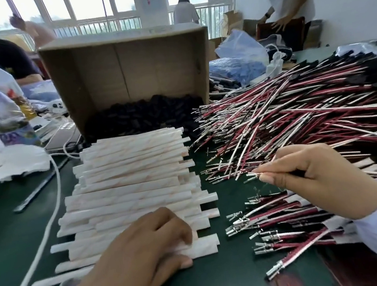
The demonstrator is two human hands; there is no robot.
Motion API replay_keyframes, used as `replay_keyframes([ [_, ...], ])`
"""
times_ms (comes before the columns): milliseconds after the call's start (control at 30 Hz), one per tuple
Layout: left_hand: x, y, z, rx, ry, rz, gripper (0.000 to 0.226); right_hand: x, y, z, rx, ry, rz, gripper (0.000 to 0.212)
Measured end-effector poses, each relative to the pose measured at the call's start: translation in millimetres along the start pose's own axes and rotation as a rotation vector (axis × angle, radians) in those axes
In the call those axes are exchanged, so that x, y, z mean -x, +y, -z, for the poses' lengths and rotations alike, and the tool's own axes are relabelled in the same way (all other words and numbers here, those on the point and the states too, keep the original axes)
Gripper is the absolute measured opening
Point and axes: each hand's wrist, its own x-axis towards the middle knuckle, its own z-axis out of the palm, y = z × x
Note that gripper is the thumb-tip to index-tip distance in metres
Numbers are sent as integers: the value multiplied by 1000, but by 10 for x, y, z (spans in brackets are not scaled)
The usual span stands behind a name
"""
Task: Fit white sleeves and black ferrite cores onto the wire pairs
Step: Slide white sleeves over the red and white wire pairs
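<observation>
White sleeve (206, 246) at the near edge of the stack (127, 173) sits pinched in the left hand (134, 254), while the right hand (315, 175) pinches a wire pair (253, 176) whose splayed metal tips could snag the sleeve mouth during threading.

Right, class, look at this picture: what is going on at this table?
A person works at a green table. Their left hand grips one white sleeve at the near end of a stack of sleeves. Their right hand pinches a wire pair near its metal tips, beside a big heap of wires. Black cores lie in a cardboard box tipped on its side. The sleeve is not on the wire yet.
</observation>
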Motion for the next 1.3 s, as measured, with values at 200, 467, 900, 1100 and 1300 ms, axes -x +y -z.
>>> replay_keyframes([
  [200,55,3,118,158,-10,88,19,8,27,-59,-5,8,32,22],
  [467,-4,145,246,159,83,141,23,16,-52,-15,-116,92,119,23],
  [900,-470,360,327,342,4,-75,16,122,-295,-118,-396,212,184,20],
  [1100,-503,380,343,342,78,-118,29,131,-326,-121,-438,286,227,20],
  [1300,-489,396,338,423,34,-125,26,121,-343,-150,-433,276,257,20],
])
